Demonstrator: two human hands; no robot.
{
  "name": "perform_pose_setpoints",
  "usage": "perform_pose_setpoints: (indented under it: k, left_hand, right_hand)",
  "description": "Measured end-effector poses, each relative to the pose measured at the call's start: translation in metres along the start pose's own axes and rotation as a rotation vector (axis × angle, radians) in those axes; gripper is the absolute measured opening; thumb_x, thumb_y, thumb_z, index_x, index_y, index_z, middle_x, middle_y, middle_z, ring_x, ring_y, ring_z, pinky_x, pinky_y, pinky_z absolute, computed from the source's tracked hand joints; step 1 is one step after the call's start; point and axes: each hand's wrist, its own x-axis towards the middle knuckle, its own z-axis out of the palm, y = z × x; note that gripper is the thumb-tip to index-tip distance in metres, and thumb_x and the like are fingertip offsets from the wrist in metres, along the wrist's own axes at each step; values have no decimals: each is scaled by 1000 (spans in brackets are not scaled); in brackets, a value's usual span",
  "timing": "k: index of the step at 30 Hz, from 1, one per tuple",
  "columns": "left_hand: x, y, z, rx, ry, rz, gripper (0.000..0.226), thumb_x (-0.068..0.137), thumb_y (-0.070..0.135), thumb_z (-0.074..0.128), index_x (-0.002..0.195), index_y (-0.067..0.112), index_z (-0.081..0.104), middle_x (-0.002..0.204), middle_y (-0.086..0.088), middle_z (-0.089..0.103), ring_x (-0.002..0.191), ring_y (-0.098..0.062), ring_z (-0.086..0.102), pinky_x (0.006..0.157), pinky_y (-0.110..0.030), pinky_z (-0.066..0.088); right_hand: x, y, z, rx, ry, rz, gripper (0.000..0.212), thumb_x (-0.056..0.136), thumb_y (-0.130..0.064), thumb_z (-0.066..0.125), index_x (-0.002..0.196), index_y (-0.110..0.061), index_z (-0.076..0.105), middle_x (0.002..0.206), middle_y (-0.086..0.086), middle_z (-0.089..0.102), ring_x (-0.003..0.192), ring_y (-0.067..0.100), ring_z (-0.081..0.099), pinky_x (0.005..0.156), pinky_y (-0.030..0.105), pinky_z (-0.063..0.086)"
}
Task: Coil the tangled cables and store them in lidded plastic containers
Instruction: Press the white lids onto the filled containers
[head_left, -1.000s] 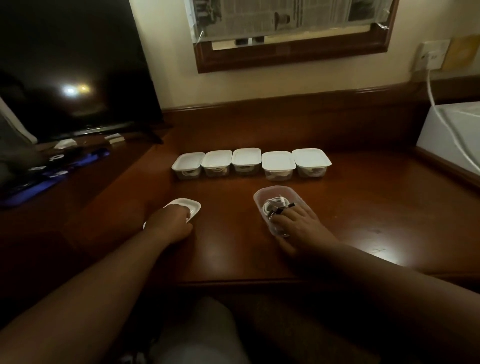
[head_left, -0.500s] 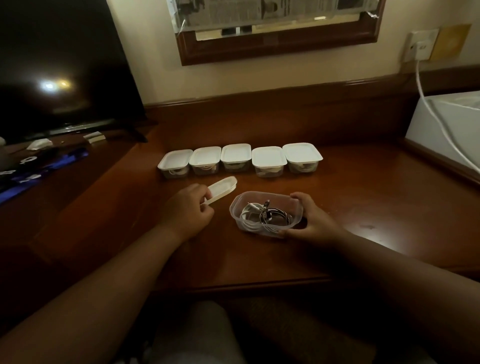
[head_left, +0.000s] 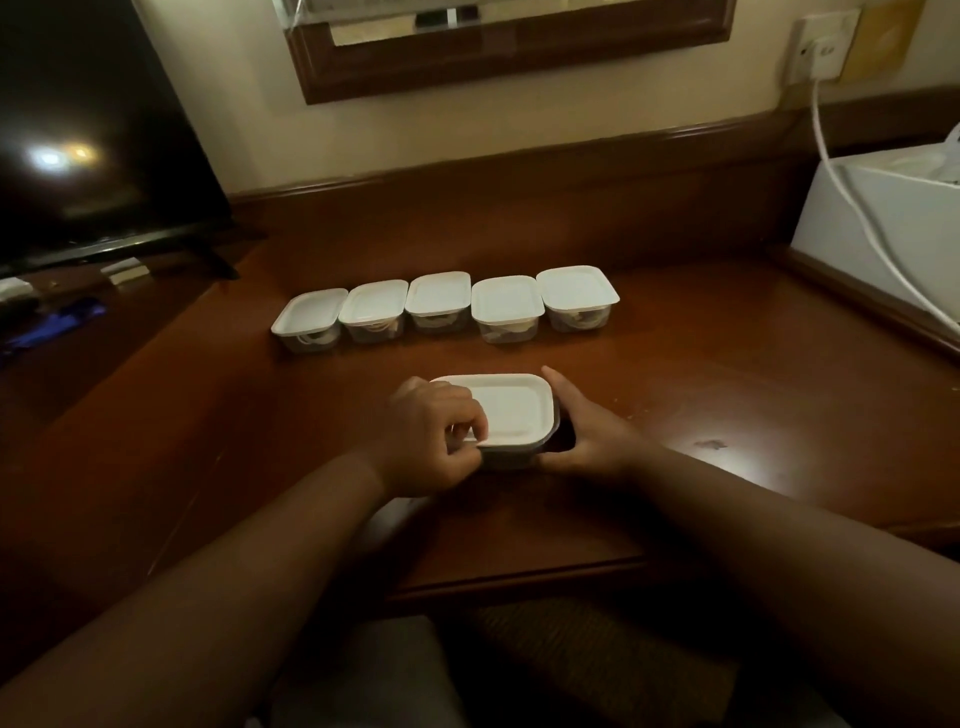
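Note:
A clear plastic container (head_left: 506, 457) stands on the brown desk (head_left: 701, 374) in front of me, with a white lid (head_left: 511, 410) lying on top of it. My left hand (head_left: 434, 436) grips the lid's left edge, fingers curled over it. My right hand (head_left: 584, 431) holds the container's right side. The coiled cable inside is hidden under the lid. Behind, several lidded containers (head_left: 441, 304) stand in a row, with coiled cables faintly visible through their walls.
A dark TV screen (head_left: 88, 135) stands at the left with small items below it. A white box (head_left: 883, 234) sits at the right, with a white cable (head_left: 852, 208) running to a wall socket (head_left: 821, 49). A framed mirror (head_left: 509, 47) hangs on the wall.
My left hand carried the lid from the desk's left onto the container. My right hand turned the container and now steadies its right side. The cable is now covered.

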Motion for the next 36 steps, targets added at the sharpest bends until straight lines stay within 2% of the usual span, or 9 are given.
perform_pose_setpoints:
  k: [3,5,7,9,14,19,22,27,36]
  left_hand:
    - [5,1,1,-88,20,-64,24,75,47,59,93,31,65,88,17,57,85,-3,50,77,-32,36]
    - [11,4,-1,-71,-16,-146,47,76,66,54,113,36,61,112,14,57,107,-8,49,89,-36,36]
    - [18,7,-3,19,-181,-242,80,71,85,43,139,40,45,144,13,43,135,-11,35,107,-41,27]
    - [23,9,-3,85,-350,-307,100,68,92,38,152,40,24,160,12,24,148,-12,18,116,-44,16]
    - [31,8,3,107,-450,-378,113,63,93,36,156,33,14,164,8,16,150,-15,15,119,-44,15]
    - [37,5,4,68,-487,-381,120,57,98,36,155,31,20,160,8,23,144,-16,24,115,-42,24]
    - [41,3,2,40,-502,-390,116,58,95,43,153,31,24,156,8,28,141,-16,29,110,-41,29]
    - [37,4,8,67,-445,-363,110,65,90,55,152,32,23,158,9,27,143,-16,26,114,-42,25]
    - [33,6,13,60,-419,-401,114,62,94,46,152,29,23,158,7,28,144,-14,27,117,-41,18]
  right_hand:
    - [0,1,0,-28,2,-9,111,80,-41,79,158,-31,0,165,-4,17,147,20,27,114,36,32]
    - [-1,3,0,-21,0,-27,107,82,-40,77,158,-30,1,165,-3,17,147,21,26,112,34,32]
    - [-3,4,0,-1,1,-41,103,84,-46,72,158,-28,3,165,-3,17,148,21,26,110,30,29]
    - [-5,1,0,19,5,-31,102,78,-58,61,158,-28,5,165,-4,15,148,19,24,112,32,27]
    - [-5,-3,-2,82,5,6,89,79,-49,43,158,-27,8,166,-3,12,150,20,18,117,37,22]
    - [-2,-1,3,13,56,46,62,103,-49,35,158,-30,11,165,-4,16,149,20,21,117,38,22]
    - [-3,-4,7,-48,76,55,62,104,-51,33,158,-32,10,164,-3,18,148,22,25,114,37,27]
    - [-3,-5,14,-259,124,28,60,105,-45,28,158,-28,7,164,2,21,145,24,31,113,41,31]
    - [3,-14,13,-337,133,61,56,106,-34,26,159,-24,9,159,10,33,138,27,40,106,37,33]
